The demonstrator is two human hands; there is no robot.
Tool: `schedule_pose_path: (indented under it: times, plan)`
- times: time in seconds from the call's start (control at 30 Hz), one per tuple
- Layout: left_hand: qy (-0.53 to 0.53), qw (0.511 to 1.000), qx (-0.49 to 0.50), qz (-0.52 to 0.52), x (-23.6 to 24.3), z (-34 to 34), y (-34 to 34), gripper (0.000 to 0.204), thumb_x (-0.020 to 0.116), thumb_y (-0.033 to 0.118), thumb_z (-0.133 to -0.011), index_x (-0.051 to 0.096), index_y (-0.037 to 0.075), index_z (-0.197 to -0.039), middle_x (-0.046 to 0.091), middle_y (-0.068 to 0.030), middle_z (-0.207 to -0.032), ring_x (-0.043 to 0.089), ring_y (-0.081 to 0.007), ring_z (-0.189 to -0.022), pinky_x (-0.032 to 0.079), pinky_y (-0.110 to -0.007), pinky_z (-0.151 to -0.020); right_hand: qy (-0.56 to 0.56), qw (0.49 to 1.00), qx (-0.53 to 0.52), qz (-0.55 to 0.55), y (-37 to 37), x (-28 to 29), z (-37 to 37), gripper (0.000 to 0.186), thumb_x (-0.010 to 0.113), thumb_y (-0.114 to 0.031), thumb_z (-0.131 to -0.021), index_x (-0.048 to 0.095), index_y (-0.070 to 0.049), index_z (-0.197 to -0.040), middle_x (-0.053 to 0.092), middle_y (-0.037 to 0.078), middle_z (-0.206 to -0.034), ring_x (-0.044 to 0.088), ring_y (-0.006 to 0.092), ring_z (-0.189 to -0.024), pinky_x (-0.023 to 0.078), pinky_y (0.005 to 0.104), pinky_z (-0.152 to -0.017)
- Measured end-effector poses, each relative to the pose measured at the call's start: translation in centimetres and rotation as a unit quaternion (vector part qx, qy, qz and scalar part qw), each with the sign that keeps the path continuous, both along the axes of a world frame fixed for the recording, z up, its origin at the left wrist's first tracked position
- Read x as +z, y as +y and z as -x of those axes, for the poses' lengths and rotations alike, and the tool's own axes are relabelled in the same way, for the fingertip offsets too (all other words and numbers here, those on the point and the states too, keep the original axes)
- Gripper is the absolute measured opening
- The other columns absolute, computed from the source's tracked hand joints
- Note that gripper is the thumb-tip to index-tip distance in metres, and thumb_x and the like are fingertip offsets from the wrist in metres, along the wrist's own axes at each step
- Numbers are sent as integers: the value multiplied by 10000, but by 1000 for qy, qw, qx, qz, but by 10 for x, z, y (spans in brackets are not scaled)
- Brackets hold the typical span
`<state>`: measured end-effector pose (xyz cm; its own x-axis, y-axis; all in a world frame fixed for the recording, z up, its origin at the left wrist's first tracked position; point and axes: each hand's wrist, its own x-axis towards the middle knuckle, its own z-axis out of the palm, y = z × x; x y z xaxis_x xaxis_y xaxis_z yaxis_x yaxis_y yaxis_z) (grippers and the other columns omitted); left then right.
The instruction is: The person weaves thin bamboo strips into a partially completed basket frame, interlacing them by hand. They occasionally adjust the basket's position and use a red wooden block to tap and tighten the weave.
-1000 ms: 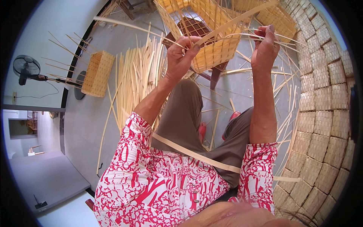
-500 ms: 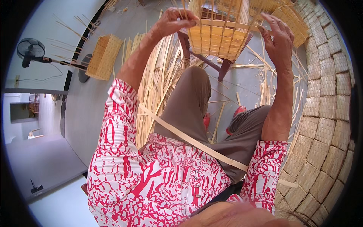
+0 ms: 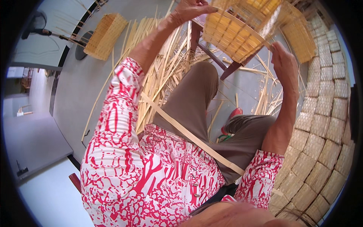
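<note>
A partly woven yellow bamboo basket (image 3: 230, 36) sits tilted on a dark wooden stand (image 3: 229, 71), its upright stakes blurred. A thin bamboo strip (image 3: 242, 23) runs across its near face between my hands. At the basket's upper left corner, my left hand (image 3: 192, 10) pinches the strip with thumb and fingers, partly cut off by the picture's top edge. My right hand (image 3: 283, 62) closes round the strip's other end, beside the basket's right side. Another flat bamboo strip (image 3: 193, 135) lies slantwise over my lap, touching neither hand.
Loose bamboo strips (image 3: 162, 72) cover the floor left of my legs; more splints (image 3: 267, 99) lie on the right. Stacked woven pieces (image 3: 321, 113) line the right side. Finished-looking baskets stand at far left (image 3: 106, 36) and far right (image 3: 298, 34), near a standing fan (image 3: 36, 24).
The basket has swung clockwise, its right side now lower. My right hand has come down and its spread fingers have closed on the strip. My left hand has risen slightly. The view has shifted.
</note>
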<state>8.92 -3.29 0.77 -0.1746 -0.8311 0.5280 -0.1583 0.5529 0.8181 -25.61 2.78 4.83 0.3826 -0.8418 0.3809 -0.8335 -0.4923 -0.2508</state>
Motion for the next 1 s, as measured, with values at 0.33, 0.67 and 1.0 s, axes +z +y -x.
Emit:
schedule_pose_path:
  times: [0.33,0.67,1.0]
  plan:
    - [304,947,24,-99,-46,60,-3,634,604,383,-995,383,3,-1451,556,-126,-1295,519,-178,-1180,442,-324,-1001,-152,978,47,-134,6,-6,-3,188,617,-174,-993,671,-84,-1149,515,36,-614,492,93,-573,409,298,-537]
    - [242,957,155,28,-53,72,-21,480,515,279,-1016,421,-25,-1375,571,-173,-1243,544,-219,-1161,439,-341,-991,-140,981,26,-129,15,-1,-13,198,602,-127,-989,681,-91,-1167,497,-6,-628,396,53,-577,348,263,-522]
    - [7,983,169,69,-67,64,77,226,726,165,-910,661,22,-1071,685,-52,-875,671,-145,-776,553,-279,-703,-158,973,0,-169,12,1,-16,212,588,-127,-948,680,-71,-1131,521,4,-620,467,79,-568,396,274,-548]
